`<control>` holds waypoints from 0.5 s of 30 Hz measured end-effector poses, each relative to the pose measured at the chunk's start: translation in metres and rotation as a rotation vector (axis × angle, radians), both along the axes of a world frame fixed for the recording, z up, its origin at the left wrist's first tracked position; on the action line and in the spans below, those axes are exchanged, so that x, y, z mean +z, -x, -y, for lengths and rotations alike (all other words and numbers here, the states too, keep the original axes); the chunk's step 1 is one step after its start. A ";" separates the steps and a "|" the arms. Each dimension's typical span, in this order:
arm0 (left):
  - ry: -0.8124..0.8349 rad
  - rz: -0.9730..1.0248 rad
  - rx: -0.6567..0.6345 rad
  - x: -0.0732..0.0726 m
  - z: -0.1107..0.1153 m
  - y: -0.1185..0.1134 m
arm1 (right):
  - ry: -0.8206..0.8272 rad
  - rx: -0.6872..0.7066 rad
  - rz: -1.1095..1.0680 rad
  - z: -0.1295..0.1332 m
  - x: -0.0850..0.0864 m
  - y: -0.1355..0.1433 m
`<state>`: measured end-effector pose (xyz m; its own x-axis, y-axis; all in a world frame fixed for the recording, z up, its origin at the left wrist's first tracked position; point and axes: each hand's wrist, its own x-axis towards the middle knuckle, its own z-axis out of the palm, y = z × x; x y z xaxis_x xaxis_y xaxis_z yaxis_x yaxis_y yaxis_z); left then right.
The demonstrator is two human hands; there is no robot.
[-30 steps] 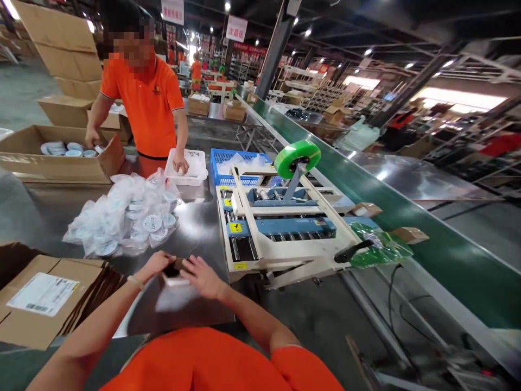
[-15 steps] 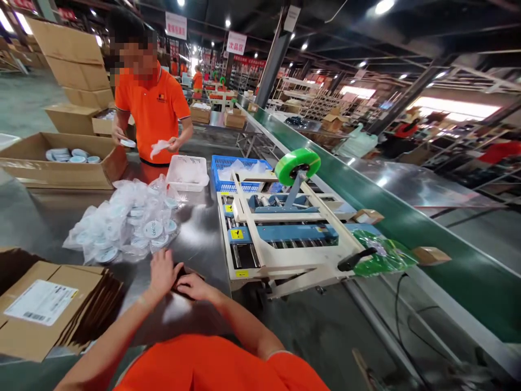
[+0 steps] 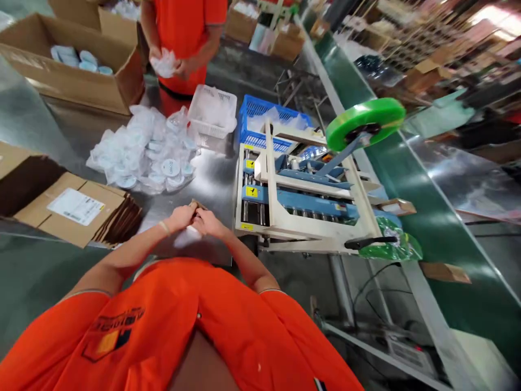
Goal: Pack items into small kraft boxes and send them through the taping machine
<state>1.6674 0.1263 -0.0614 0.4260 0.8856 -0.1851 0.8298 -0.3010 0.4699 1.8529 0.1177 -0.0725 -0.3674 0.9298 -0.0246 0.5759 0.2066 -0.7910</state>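
My left hand (image 3: 181,218) and my right hand (image 3: 207,222) meet over the steel table near its front edge. Their fingers are closed around a small brown cardboard box (image 3: 198,205), of which only a bit of the top shows; the rest is hidden by the hands. Beyond them lies a heap of clear plastic bags (image 3: 142,152) with round white-and-blue tins or discs inside. To the left, a stack of flattened cardboard boxes (image 3: 97,209) carries a white label (image 3: 76,206).
A co-worker's hands (image 3: 183,66) hold a plastic bag across the table, beside a large carton (image 3: 101,89) of discs. White basket (image 3: 209,130) and blue crate (image 3: 243,122) stand behind the tape sealing machine (image 3: 277,217) at right. A green conveyor (image 3: 411,168) runs past it.
The view has tilted down. My hands have drawn closer together around the cardboard box. The co-worker's hands, earlier apart with a disc and a bag, are now together at the bag.
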 end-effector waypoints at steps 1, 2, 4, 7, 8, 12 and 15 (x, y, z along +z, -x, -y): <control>-0.044 0.008 0.033 -0.001 0.002 -0.004 | -0.056 -0.012 0.042 -0.002 0.004 -0.005; -0.098 0.028 0.075 -0.004 0.005 -0.006 | -0.114 -0.041 0.077 -0.005 0.006 -0.008; -0.153 0.070 0.209 -0.009 0.009 -0.005 | -0.189 -0.122 0.140 -0.007 0.006 -0.009; -0.034 0.132 0.470 -0.019 0.004 0.002 | -0.135 -0.127 0.296 0.004 -0.011 0.006; 0.026 0.165 0.515 -0.022 0.000 0.004 | -0.118 -0.120 0.340 0.011 -0.019 0.013; 0.147 0.463 0.539 -0.037 -0.007 0.010 | -0.133 -0.161 0.366 0.027 -0.040 0.025; 0.134 0.747 0.686 -0.048 0.005 0.017 | -0.073 -0.267 0.203 0.017 -0.042 0.021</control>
